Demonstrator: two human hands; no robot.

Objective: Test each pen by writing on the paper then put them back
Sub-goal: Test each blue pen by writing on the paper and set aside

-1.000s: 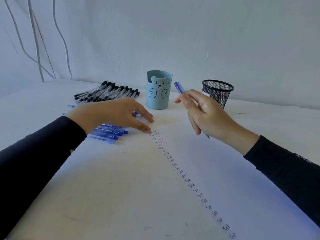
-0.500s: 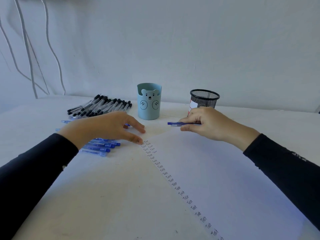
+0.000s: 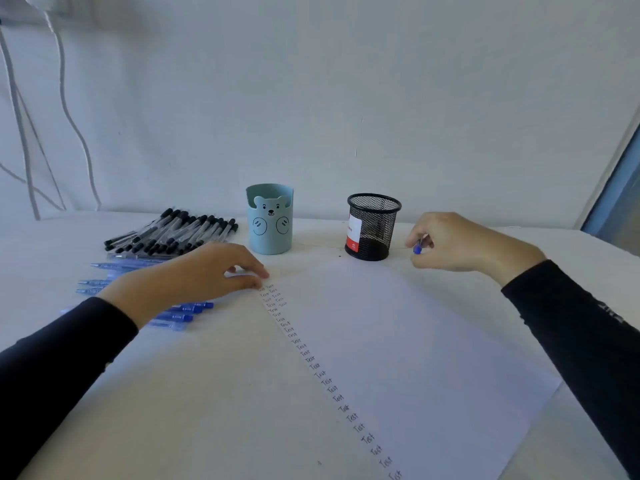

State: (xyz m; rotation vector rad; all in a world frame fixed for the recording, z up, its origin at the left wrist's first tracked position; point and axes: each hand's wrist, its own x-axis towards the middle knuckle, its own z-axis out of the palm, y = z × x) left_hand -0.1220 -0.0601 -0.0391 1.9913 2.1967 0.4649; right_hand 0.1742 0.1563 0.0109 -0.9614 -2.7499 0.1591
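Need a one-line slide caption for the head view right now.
Right hand pinches a blue pen beside the mesh cup; left hand rests on the paper.

The left hand (image 3: 194, 275) lies palm down, fingers loosely straight and pointing forward and rightward; the right hand (image 3: 457, 242) is stretched further ahead, knuckles up, fingers curled inward, thumb and fingertips pinching a blue pen (image 3: 417, 250).

Right hand (image 3: 460, 242) with pen (image 3: 417, 250) farther right
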